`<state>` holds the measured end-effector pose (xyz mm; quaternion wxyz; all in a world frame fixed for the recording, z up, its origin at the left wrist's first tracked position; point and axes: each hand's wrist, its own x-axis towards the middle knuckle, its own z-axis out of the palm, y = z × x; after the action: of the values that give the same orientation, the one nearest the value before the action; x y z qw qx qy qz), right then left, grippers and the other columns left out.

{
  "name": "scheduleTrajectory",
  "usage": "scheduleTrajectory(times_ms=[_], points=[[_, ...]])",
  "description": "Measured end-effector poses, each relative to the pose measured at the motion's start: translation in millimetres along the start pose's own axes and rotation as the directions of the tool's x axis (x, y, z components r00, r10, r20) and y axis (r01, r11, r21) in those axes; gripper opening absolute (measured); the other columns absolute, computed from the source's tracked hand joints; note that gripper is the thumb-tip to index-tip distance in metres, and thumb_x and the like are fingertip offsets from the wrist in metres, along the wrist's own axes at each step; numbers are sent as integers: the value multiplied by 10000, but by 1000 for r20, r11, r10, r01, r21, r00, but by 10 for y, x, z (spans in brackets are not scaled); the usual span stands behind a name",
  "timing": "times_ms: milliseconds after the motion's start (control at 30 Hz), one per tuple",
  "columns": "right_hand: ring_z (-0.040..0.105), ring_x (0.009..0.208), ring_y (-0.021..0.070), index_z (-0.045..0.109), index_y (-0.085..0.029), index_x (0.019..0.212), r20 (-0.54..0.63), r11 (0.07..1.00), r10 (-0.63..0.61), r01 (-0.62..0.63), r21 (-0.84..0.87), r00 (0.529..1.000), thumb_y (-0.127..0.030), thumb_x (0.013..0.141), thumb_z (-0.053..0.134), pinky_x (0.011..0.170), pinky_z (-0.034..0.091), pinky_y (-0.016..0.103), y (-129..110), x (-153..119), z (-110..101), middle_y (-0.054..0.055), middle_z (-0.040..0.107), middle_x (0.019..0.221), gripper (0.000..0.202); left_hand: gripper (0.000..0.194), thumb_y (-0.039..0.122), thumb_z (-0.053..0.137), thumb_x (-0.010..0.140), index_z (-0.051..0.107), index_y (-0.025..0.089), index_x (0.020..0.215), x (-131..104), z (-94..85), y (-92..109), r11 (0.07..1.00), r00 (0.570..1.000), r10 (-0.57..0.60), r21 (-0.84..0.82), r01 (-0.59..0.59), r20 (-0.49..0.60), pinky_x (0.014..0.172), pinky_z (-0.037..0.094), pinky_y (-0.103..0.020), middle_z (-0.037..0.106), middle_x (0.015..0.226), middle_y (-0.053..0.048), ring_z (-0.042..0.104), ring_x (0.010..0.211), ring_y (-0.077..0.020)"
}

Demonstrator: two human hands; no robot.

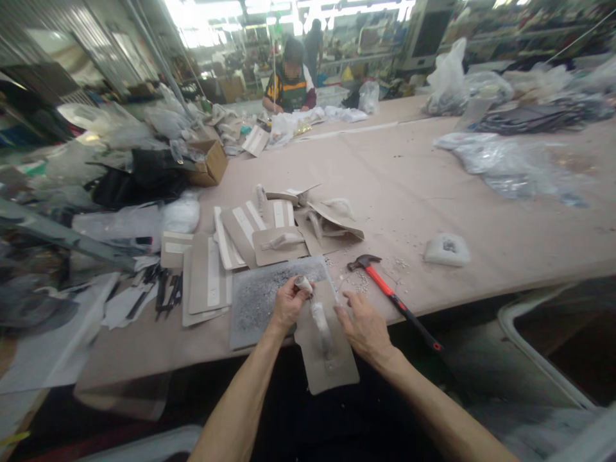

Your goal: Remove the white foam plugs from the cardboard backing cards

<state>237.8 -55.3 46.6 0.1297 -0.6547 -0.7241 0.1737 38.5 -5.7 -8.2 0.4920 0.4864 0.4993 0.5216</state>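
Note:
My left hand (287, 304) is closed around a small white roll (303, 283) above the far end of a beige panel (341, 360). The panel extends past the table's front edge. Along its middle runs a handle (321, 327) covered in whitish wrap. At the panel's right edge is my right hand (366, 327), fingers apart and the thumb side touching or very near it. A grey speckled board (255, 314) lies under and left of my left hand. To the right rests a claw hammer (385, 285) with a red and black handle.
Several similar panels (202, 273) are piled ahead and left, some with handles. Black strips (169, 292) lie at the far left. Small bits scatter by the hammer head. A white block (447, 249) sits right. A cardboard box (212, 163), plastic bags (520, 167) and a co-worker (291, 83) are farther back.

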Motion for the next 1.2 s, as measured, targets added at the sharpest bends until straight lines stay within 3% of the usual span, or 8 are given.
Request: scheduleTrajectory(times_ms=[300, 467, 700, 867, 933, 1067, 1133, 1200], points=[[537, 1027, 328, 579, -89, 1175, -45, 913, 141, -147, -381, 989, -289, 932, 547, 853, 423, 404, 852, 256, -193, 198, 576, 1098, 316, 246, 348, 700, 808, 688, 175, 984, 0, -19, 42, 991, 998, 2, 131, -11, 70, 790, 547, -305, 763, 925, -60, 703, 844, -200], [570, 976, 323, 566, -90, 1001, 122, 943, 331, -334, 7, 936, -236, 928, 488, 828, 441, 439, 937, 439, -265, 238, 593, 1031, 181, 219, 314, 681, 809, 681, 189, 988, -26, 18, 28, 981, 998, 61, 184, -66, 36, 781, 548, -295, 765, 922, -51, 703, 838, -195], [443, 483, 113, 397, -225, 803, 376, 799, 286, -436, 414, 881, -272, 913, 379, 476, 428, 240, 609, 344, -469, -34, 480, 639, 122, 144, 265, 630, 820, 689, 189, 927, -43, 27, 25, 945, 987, 138, 287, -156, 82, 744, 509, -269, 718, 841, -27, 649, 768, -172], [450, 527, 133, 406, -232, 808, -27, 885, 54, -35, 464, 998, -506, 1002, 312, 514, 350, 254, 169, 70, -605, -29, 463, 620, 349, 129, 259, 609, 836, 686, 190, 913, -26, 14, 52, 925, 977, 153, 327, -195, 149, 726, 485, -257, 680, 810, -9, 615, 753, -163], [454, 550, 141, 451, -215, 811, -84, 969, -110, 125, 211, 990, -448, 1021, 334, 538, 300, 276, 58, 41, -659, 2, 503, 635, 335, 129, 258, 602, 845, 688, 192, 915, -24, 16, 48, 914, 973, 166, 345, -213, 159, 715, 478, -256, 671, 803, -8, 602, 741, -160], [367, 486, 122, 506, -194, 860, 143, 956, -258, 274, -106, 956, -326, 1017, 411, 510, 176, 298, -109, 132, -931, 3, 513, 622, 226, 106, 250, 595, 858, 677, 190, 886, -29, -14, 37, 899, 970, 162, 379, -220, 181, 653, 443, -252, 631, 727, 4, 563, 670, -151], [342, 475, 118, 496, -200, 847, 35, 952, -298, 300, -69, 954, -348, 1021, 410, 501, 178, 291, -217, 191, -1150, -12, 481, 592, 244, 113, 255, 591, 871, 677, 190, 905, -36, -41, 40, 897, 965, 167, 375, -233, 200, 669, 444, -258, 633, 741, 4, 569, 687, -153], [374, 493, 122, 482, -209, 860, -245, 955, -275, 294, 43, 930, -398, 1035, 372, 504, 237, 271, -318, 219, -1317, -16, 480, 602, 281, 129, 261, 586, 882, 678, 192, 941, -43, -40, 37, 903, 961, 179, 353, -246, 213, 701, 454, -265, 649, 782, -3, 585, 727, -159]])
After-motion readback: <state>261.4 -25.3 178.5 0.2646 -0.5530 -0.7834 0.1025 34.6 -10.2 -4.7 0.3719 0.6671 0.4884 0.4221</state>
